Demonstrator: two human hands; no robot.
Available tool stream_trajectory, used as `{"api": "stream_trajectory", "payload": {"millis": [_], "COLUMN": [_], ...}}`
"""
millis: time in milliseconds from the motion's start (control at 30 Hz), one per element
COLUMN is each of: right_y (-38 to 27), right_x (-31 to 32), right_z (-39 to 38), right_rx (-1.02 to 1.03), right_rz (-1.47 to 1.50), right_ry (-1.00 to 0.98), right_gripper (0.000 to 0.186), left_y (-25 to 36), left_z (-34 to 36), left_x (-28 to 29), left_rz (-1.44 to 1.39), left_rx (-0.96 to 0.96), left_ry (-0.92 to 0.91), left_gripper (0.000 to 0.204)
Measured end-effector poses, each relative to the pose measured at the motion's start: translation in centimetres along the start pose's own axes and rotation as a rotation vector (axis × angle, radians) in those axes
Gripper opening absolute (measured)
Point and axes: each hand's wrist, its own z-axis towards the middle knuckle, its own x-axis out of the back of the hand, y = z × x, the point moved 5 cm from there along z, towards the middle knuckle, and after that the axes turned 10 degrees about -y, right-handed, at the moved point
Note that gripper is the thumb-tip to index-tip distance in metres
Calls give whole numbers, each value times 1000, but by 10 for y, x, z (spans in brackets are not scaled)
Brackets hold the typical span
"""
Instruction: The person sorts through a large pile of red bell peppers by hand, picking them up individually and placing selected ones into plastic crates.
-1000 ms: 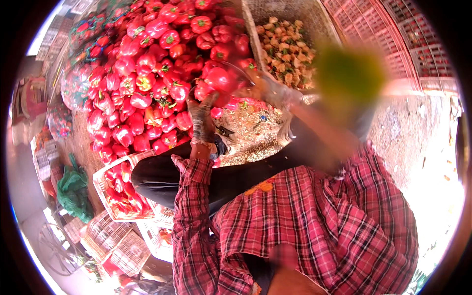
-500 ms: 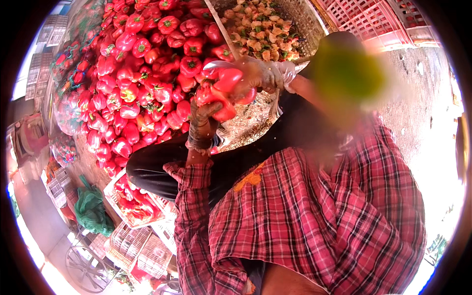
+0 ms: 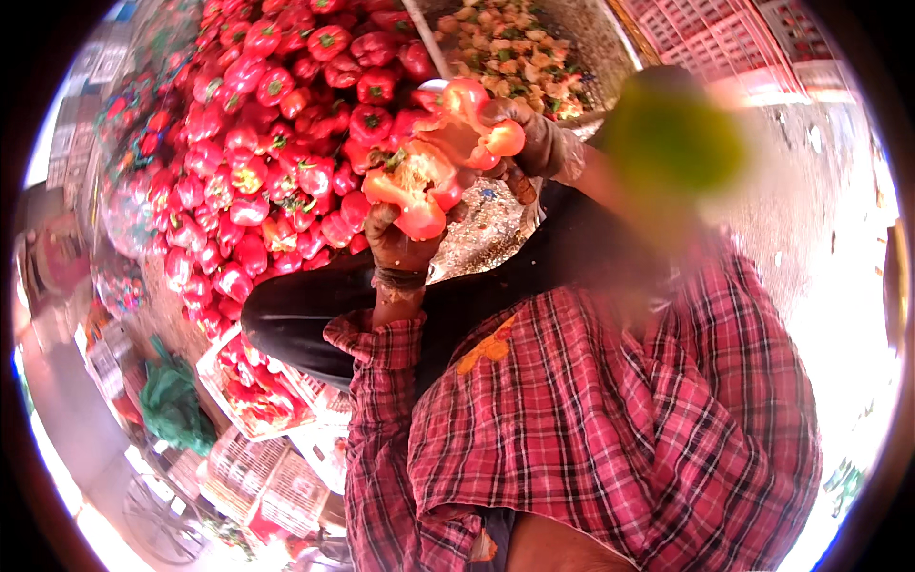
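A red bell pepper is split into two parts in front of me. My left hand [image 3: 404,246] is closed around one half, the pepper half with the pale seed core [image 3: 419,191], its cut inside turned up. My right hand [image 3: 534,143] grips the other pepper half [image 3: 467,129], which looks hollow. The halves lie close together; whether they still join cannot be made out. A small pale edge shows behind the right-hand half, its kind unclear. Beyond my left hand lies a large heap of whole red bell peppers [image 3: 276,86].
Past my right hand, a bin holds orange-tan pepper cores [image 3: 519,57]. A crate of red pepper pieces [image 3: 262,386] stands by my left knee. Red plastic crates [image 3: 705,43] are at the far right. A green mesh sack [image 3: 176,405] lies at left. A green blur covers part of the right side.
The pepper has been pulled apart into two halves, showing its inside and seed core. My right hand has moved slightly right and turned; my left hand has shifted slightly right.
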Motion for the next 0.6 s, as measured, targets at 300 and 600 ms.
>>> {"api": "stream_trajectory", "payload": {"millis": [300,600], "right_y": [0,-188], "right_x": [30,-239], "right_z": [-8,150], "right_rx": [-320,338], "right_rz": [141,-347], "right_ry": [520,-102], "right_gripper": [38,36], "left_y": [75,94], "left_z": [-82,-121], "left_x": [-28,-29], "left_rz": [52,149], "left_rx": [-295,-582], "left_ry": [120,60], "left_gripper": [63,37]}}
